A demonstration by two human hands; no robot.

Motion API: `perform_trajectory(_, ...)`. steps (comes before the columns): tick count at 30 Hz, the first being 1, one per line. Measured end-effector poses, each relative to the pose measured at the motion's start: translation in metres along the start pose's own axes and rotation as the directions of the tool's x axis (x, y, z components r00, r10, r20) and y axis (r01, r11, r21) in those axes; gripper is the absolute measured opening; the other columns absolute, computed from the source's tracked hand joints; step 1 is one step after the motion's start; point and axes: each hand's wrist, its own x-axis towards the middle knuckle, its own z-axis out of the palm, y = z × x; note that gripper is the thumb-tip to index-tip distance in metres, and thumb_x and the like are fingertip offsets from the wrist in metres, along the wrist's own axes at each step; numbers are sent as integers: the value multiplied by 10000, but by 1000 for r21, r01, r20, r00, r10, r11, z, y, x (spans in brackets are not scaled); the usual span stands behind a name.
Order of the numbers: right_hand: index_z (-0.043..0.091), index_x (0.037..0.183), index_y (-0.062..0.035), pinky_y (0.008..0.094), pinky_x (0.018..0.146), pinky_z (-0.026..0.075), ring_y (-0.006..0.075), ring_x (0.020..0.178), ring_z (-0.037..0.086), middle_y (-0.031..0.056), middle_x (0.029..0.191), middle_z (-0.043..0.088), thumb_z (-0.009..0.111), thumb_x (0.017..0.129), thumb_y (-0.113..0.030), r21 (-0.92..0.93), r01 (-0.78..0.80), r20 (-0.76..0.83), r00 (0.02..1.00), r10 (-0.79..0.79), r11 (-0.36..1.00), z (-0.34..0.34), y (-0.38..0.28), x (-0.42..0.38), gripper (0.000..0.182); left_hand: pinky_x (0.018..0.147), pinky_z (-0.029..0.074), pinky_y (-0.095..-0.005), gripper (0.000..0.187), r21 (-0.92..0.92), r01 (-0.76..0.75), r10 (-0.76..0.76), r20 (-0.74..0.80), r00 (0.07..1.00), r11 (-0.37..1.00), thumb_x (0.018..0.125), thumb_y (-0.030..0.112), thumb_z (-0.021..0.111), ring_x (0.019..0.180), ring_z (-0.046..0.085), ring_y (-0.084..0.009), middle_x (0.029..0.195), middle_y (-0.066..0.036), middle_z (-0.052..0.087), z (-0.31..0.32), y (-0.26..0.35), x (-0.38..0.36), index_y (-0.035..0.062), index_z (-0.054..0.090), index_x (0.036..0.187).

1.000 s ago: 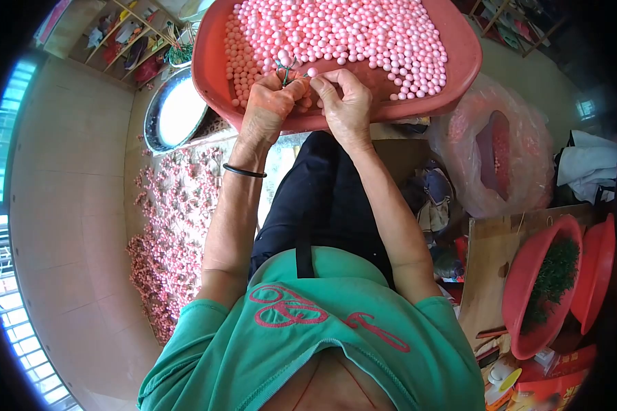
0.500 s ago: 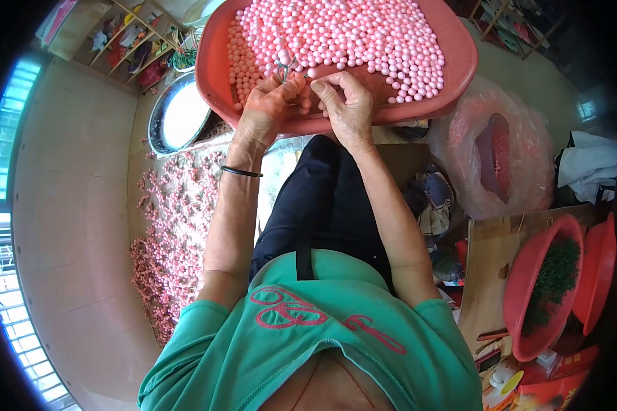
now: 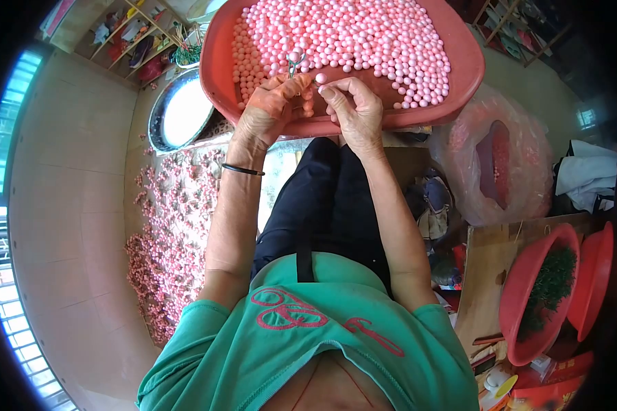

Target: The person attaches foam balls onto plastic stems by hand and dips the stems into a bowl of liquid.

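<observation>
A large red basin [image 3: 465, 75] full of loose pink beads [image 3: 349, 34] stands before me. Over its near rim, my left hand [image 3: 275, 103] is closed on thin green wire stems [image 3: 294, 64], with a pink bead at their upper end. The fingertips of this hand look orange. Close on the right, my right hand [image 3: 355, 109] has its thumb and forefinger pinched together. A single pink bead [image 3: 321, 79] sits between the two hands, just above the right fingertips. Whether the right fingers grip it or a wire is too small to tell.
Bead sprigs [image 3: 178, 240] cover the floor at left, below a dark-rimmed round basin [image 3: 156, 123]. A plastic bag [image 3: 531, 164] of pink beads stands at right. Lower right, a red basin [image 3: 511, 308] holds green stems beside a wooden board [image 3: 480, 274]. Shelves stand at the upper left.
The basin and both hands appear slightly farther right and lower in view. The bead between my hands now shows more clearly, above the right fingertips.
</observation>
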Motion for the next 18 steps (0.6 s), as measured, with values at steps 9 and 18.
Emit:
perform_trajectory(9,645,853,-27,183,483,401,23,555,502,-22,680,585,722,860,-185,-48,35,9,999,-35,998,1,-1,-1,176,622,463,-290,204,6,0,0,15,1000,1000,891,165,669,646,542,-169,736,-73,576,3,3,-1,-33,621,904)
perform_trajectory(18,660,896,-28,180,507,415,27,589,527,-21,722,598,716,863,-170,-3,-86,117,989,85,996,-9,-9,1,156,621,447,-269,162,58,-39,38,17,999,998,878,121,640,641,538,-153,761,-75,601,1,-1,-1,-36,622,840)
